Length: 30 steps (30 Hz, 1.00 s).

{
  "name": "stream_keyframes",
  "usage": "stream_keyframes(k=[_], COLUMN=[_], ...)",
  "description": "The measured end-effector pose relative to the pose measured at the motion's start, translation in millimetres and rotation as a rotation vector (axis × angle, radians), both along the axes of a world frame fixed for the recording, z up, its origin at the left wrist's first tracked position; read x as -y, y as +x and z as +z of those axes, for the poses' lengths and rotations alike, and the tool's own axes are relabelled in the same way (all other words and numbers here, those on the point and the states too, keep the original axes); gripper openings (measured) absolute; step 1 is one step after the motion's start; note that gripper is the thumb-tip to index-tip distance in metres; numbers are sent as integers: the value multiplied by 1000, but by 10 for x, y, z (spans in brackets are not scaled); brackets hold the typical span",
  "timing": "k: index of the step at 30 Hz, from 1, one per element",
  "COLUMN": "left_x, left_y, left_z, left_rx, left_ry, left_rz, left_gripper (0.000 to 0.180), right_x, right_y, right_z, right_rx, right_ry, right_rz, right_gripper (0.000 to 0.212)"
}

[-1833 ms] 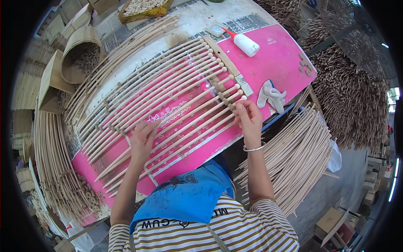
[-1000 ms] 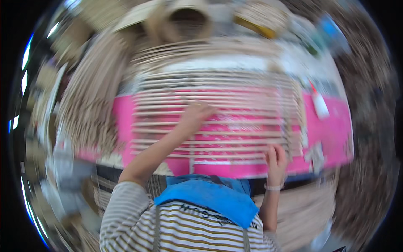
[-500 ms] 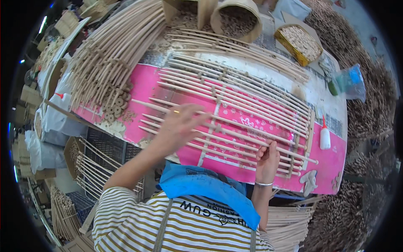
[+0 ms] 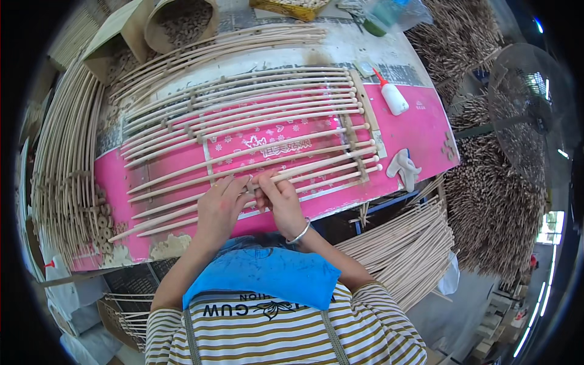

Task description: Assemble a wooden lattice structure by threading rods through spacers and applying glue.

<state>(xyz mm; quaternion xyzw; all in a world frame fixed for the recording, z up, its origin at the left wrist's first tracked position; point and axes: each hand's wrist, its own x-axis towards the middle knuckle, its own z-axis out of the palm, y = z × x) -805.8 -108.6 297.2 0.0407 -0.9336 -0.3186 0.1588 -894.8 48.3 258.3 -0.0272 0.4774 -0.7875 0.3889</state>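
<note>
My two hands meet over the near rods on the pink sheet. My left hand is closed, thumb and fingertips pinching a small wooden piece against a rod. Right beside it, my right hand is closed round a pale wooden rod with a rounded knob at its right end; the fingers hide part of it. Other pointed wooden rods lie side by side just beyond my hands. Several carry small wooden rings, and their right ends rest near a wooden strip.
A white glue bottle with a red nozzle and a pale glove lie right of the rods. A rod bundle and loose rings are at left. A round container stands behind; a fan is at far right.
My view has swung to the right. My left hand, spread over the rods before, has closed near my right hand. The two hands now meet at the middle of the near rods.
</note>
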Motion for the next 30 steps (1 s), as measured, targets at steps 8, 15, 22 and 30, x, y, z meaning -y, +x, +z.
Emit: stream_keyframes(k=[8,15,22,30], left_x=[-109,113,232,229], left_y=[-9,176,264,223], left_z=[-8,1,-10,-23], left_rx=[62,172,199,185], left_ry=[45,109,226,174], left_rz=[-110,-54,-25,-27], left_gripper=[58,43,36,35], right_x=[-191,-688,-1058,-1155], right_y=[54,-395,-678,-735], right_z=[-61,-191,-7,-93], right_rx=[-72,-173,-257,-149], right_ry=[-7,65,118,161], right_rz=[48,-185,-225,-309], right_gripper=[32,22,21,41])
